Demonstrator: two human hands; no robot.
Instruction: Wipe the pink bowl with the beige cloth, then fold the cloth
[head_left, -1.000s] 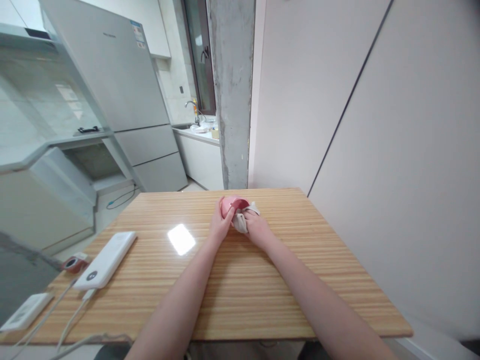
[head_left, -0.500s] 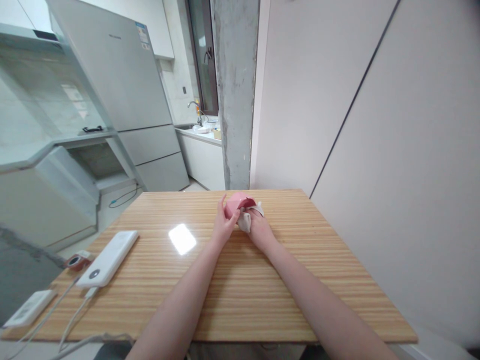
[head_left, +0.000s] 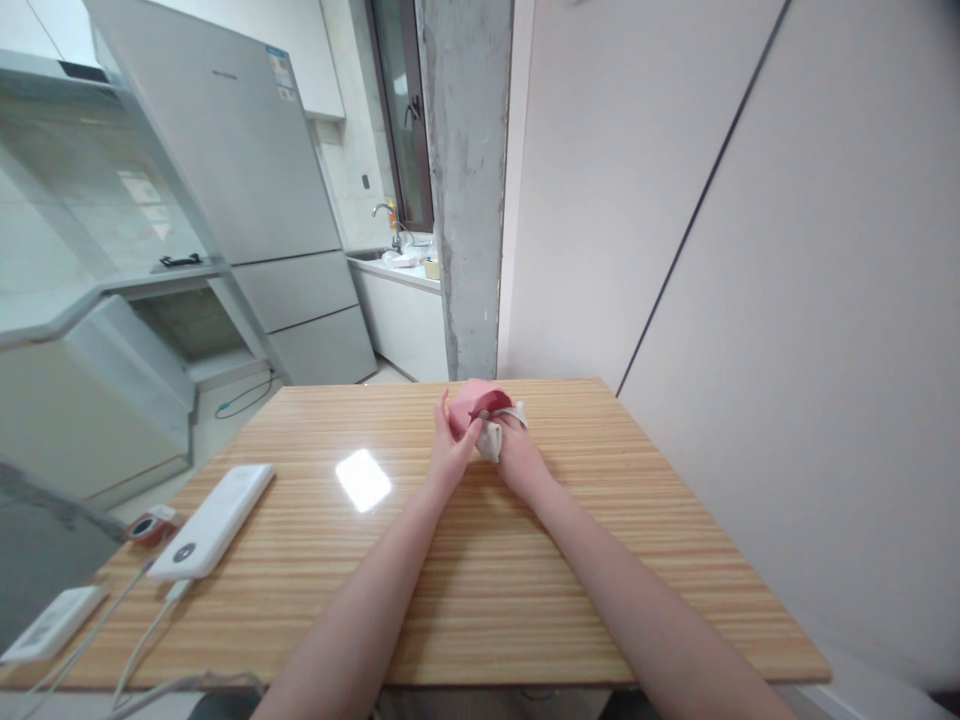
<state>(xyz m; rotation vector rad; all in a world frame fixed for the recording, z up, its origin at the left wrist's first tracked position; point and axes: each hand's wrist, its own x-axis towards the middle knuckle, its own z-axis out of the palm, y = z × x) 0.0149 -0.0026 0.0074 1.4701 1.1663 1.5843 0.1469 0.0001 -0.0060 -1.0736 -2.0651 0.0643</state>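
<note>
A pink bowl-like container (head_left: 468, 401) is tilted on its side near the far edge of the wooden table (head_left: 600, 560), its opening turned toward me and to the right. My left hand (head_left: 451, 446) grips its left side, thumb at the near rim. A white cloth or tissue (head_left: 490, 441) is bunched in my right hand (head_left: 519, 452), which is at the container's opening. The right fingertips are partly hidden by the cloth and the rim.
On the table's left side lie a white power bank (head_left: 214, 522) with a cable plugged in, a small reddish-brown round object (head_left: 147, 529) and a white flat box-like device (head_left: 54, 624). Beyond the table stand a fridge (head_left: 225, 150), a concrete pillar (head_left: 471, 190) and a sink counter (head_left: 397, 310).
The pink container has turned a little in my left hand, so more of its opening shows. My right hand stays at the opening with the cloth.
</note>
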